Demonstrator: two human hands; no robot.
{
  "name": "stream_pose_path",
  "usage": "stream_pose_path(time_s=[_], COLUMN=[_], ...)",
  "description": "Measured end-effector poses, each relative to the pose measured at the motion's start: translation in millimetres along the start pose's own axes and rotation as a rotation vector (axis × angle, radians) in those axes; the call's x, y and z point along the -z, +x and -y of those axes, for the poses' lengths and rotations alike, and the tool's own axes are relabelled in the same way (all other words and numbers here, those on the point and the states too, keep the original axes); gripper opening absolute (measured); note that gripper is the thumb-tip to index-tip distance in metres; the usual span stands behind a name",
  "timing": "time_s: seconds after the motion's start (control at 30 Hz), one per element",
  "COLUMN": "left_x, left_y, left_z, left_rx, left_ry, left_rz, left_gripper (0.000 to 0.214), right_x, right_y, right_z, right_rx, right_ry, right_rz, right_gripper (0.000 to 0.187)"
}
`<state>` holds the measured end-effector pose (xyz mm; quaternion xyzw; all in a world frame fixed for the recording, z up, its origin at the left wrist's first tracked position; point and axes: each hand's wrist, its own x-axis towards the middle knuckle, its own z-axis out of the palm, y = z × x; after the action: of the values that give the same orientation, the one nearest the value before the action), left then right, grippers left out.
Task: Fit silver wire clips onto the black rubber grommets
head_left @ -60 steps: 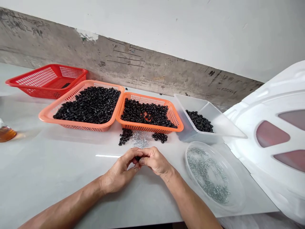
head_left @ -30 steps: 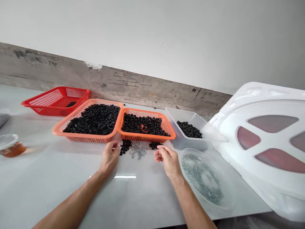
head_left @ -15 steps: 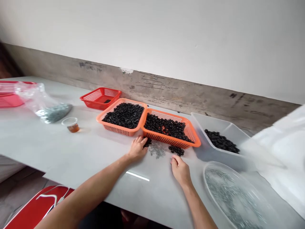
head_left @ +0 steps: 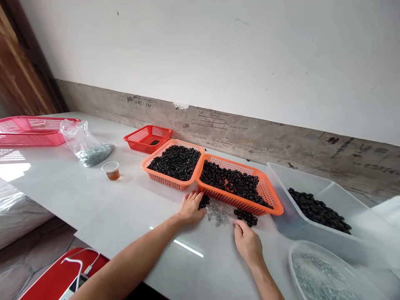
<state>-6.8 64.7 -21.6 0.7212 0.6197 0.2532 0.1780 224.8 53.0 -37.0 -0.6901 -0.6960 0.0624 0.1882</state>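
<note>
My left hand (head_left: 190, 209) lies flat on the white table, fingers spread, its fingertips beside a small heap of black rubber rings (head_left: 204, 201). My right hand (head_left: 248, 243) rests lower right, its fingertips just below a second heap of black rings (head_left: 246, 217). Neither hand shows anything held. Between them lies a loose patch of tiny silver metal pieces (head_left: 218, 213). Behind the heaps stand two orange mesh baskets (head_left: 165, 180) (head_left: 237, 202) full of black rings, and a clear plastic tub (head_left: 325, 243) holds more.
A round clear dish (head_left: 300, 254) of silver pieces sits at lower right. Farther left are a red basket (head_left: 146, 138), a plastic bag of silver pieces (head_left: 93, 154), a small cup of amber liquid (head_left: 112, 171) and a pink basket (head_left: 31, 137). The table edge runs near my forearms.
My hands have come apart from pinching together at the middle and now rest on the table either side of the silver patch. The view has swung left and shows more of the table.
</note>
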Motion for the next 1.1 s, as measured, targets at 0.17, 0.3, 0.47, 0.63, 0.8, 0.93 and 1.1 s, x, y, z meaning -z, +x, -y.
stream_pose_path(time_s=[0.17, 0.3, 0.47, 0.63, 0.8, 0.93, 1.1], left_x=[-0.5, -4.2, -8.1, -8.6, -13.7, -16.4, -15.2], left_y=[0, 0, 0, -4, -11, -15, -13], left_z=[0, 4, 11, 12, 12, 9, 6], left_rx=[-0.006, 0.003, 0.009, -0.025, -0.139, -0.182, -0.183], left_ry=[0.009, -0.011, -0.04, -0.036, 0.061, 0.128, 0.177], left_rz=[-0.026, -0.008, -0.015, -0.02, -0.024, -0.003, 0.001], left_gripper=[0.073, 0.071, 0.07, 0.062, 0.047, 0.045, 0.045], right_x=[-3, -2, -2, -3, -2, -2, -3], right_y=[7, 3, -1, -3, -4, -5, -5], right_z=[0, 2, 5, 3, 2, 3, 3], right_rx=[0.045, 0.103, 0.083, 0.097, 0.107, 0.105, 0.109], right_ry=[0.031, 0.097, 0.142, 0.199, 0.243, 0.246, 0.226], right_rz=[-0.032, -0.064, -0.054, -0.035, -0.035, -0.038, -0.047], right_gripper=[0.03, 0.03, 0.028, 0.028, 0.027, 0.026, 0.026])
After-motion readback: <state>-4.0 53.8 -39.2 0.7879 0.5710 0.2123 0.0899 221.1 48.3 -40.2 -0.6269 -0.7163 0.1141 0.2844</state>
